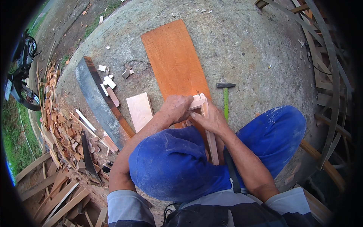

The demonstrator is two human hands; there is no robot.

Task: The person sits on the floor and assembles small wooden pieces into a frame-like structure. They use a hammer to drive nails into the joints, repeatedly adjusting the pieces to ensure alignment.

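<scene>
Between my knees stands a pale wooden frame (211, 145), its upper corner at the near end of an orange-brown board (172, 53). My left hand (177, 107) is closed on the short crosspiece (197, 102) at that corner. Around the same corner from the other side, my right hand (213, 120) grips the frame, thumb toward the inside. Two thin nails (198, 92) stick up there. Just right of the board lies a hammer (225, 99) with a green handle, touched by neither hand. A pale wooden block (139, 109) rests left of my left forearm.
A thick grey-and-brown beam (96, 98) lies at the left, with small white offcuts (109, 82) beside it. Farther left are a handsaw (89, 159), a heap of wood scraps (62, 130) and a parked motorcycle (23, 75). Curved strips and timber (332, 75) stand along the right.
</scene>
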